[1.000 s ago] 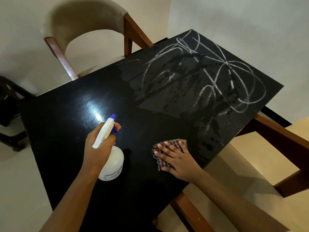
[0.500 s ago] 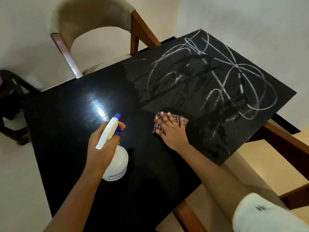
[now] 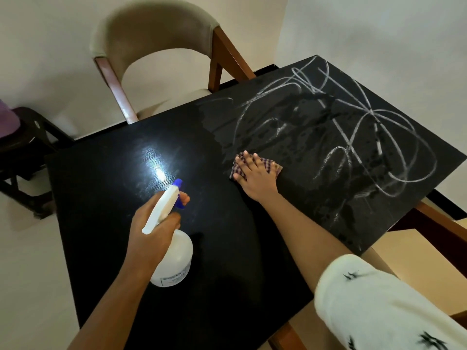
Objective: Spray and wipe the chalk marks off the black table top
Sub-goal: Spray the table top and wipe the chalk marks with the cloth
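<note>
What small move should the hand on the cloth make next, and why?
Probably push the checked cloth forward and to the right under the right hand, into the white chalk scribbles. The cloth lies at the near edge of the wet, sprayed patch, and the marks there are unwiped. The left hand holds the white spray bottle upright.

You look steeply down from head height, close over the black table top (image 3: 106, 188), facing its far chair (image 3: 154, 29).
</note>
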{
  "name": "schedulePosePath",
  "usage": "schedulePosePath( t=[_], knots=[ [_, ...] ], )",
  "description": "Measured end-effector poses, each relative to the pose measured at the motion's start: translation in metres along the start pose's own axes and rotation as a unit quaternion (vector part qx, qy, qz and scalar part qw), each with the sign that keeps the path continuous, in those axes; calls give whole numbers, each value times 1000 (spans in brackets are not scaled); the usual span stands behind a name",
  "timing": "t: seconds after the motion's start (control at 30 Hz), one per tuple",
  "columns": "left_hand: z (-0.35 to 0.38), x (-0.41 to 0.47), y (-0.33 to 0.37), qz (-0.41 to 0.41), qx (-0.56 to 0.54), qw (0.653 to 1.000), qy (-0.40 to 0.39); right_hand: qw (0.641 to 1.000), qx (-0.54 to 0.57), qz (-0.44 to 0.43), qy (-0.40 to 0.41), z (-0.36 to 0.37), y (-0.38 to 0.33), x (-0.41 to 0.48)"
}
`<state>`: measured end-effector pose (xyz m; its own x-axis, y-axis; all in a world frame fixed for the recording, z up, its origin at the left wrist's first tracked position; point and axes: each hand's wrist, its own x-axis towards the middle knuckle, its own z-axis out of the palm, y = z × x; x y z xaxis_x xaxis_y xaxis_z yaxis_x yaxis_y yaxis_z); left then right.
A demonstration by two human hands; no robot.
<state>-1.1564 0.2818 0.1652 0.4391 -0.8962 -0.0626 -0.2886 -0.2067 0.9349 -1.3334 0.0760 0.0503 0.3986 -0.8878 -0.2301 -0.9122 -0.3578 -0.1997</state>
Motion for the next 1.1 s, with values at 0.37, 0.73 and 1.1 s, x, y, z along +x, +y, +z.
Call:
schedulePosePath(
  t=[0.37,0.73,1.1],
  knots=[
    [-7,68,-2,37,-27,999,29,991,-36,-125,-10,9,-13,-8],
    [0,153,-7,78,-20,993,81,983,-49,-176,3,11,-26,10],
    [10,193,-16,95,-16,990,100,999,8,1,38,-18,-29,151]
  ],
)
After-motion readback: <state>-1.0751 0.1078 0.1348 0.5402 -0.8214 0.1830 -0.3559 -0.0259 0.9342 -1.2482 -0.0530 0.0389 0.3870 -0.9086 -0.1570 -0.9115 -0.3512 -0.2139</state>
